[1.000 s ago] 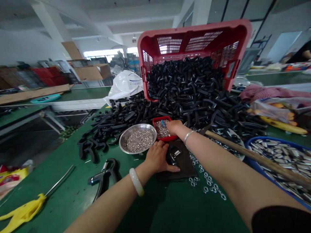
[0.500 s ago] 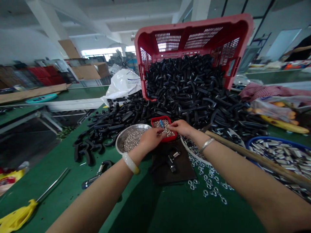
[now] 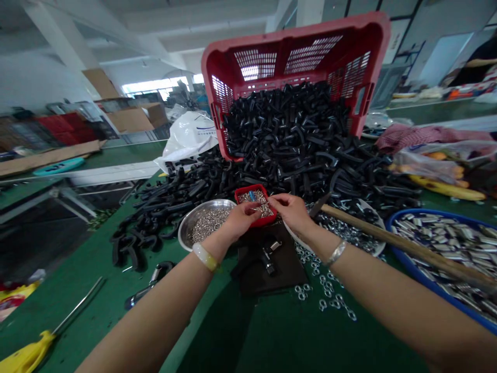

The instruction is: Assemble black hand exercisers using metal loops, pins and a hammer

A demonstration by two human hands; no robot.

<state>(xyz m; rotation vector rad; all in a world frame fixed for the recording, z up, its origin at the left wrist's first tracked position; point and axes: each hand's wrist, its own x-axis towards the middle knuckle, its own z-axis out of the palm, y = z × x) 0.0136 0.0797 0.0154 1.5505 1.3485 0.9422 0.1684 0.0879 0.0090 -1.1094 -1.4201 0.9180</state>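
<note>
Bringing both hands together over the near side of the small red tray (image 3: 237,196), we have the left hand (image 3: 241,220) at its near left and the right hand (image 3: 292,211) at its right edge. Our left fingers are curled, with the thumb and forefinger drawn close together; the right thumb and forefinger are also nearly together. We cannot tell whether either hand has hold of one of the small metal pins that fill the tray. A short blue piece (image 3: 252,196) lies among those pins.

Just in front of our hands, a dark pad (image 3: 287,277) lies flat on the green tabletop (image 3: 248,336). On it we see a black handle (image 3: 250,259), a metal bolt piece (image 3: 267,261) and a coil spring (image 3: 275,245). To the left of the tray stands a metal bowl (image 3: 183,228) of small silvery parts, partly hidden by our left hand. Loose nuts (image 3: 326,286) are scattered to the right of the pad, near a white dish (image 3: 382,228) of metal parts with a wooden shaft (image 3: 368,228) across it. Farther right is a blue basin (image 3: 427,291) of metal cylinders.

Behind the tray, black handles (image 3: 287,145) spill out of a tipped red crate (image 3: 295,36). At our left, a yellow-handled tool (image 3: 31,353) lies apart, and a spring-fitted grip (image 3: 160,270) is partly covered by our left forearm.
</note>
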